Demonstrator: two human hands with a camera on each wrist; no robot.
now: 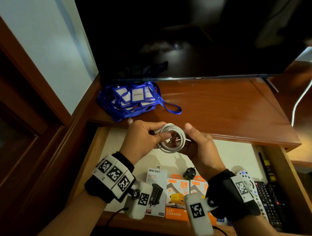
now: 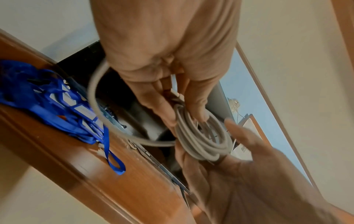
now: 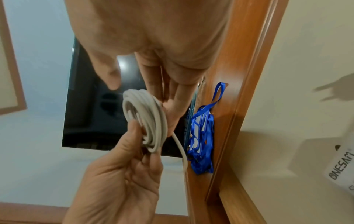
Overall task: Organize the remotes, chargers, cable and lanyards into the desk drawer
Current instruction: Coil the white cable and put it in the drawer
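Observation:
A coiled white cable [image 1: 165, 149] [image 2: 203, 145] [image 3: 145, 115] is held between both hands above the open drawer [image 1: 94, 150]. My left hand [image 1: 158, 131] [image 3: 138, 136] pinches one side of the coil between thumb and fingers. My right hand [image 1: 188, 136] [image 3: 153, 97] lays straight fingers against the other side, thumb lifted clear. One loose end of the cable hangs free of the coil. A heap of blue lanyards [image 1: 132, 100] [image 2: 53, 103] [image 3: 201, 136] lies on the desk top, behind my left hand. Boxed chargers [image 1: 177, 192], a black plug [image 1: 189, 172] and remotes [image 1: 267, 199] lie in the drawer.
A dark television [image 1: 193, 38] stands on the desk behind the lanyards. A white cord [image 1: 311, 78] hangs at the right. The drawer has a pale liner, bare under my hands. A dark pen-like item [image 1: 268, 170] lies along the drawer's right side.

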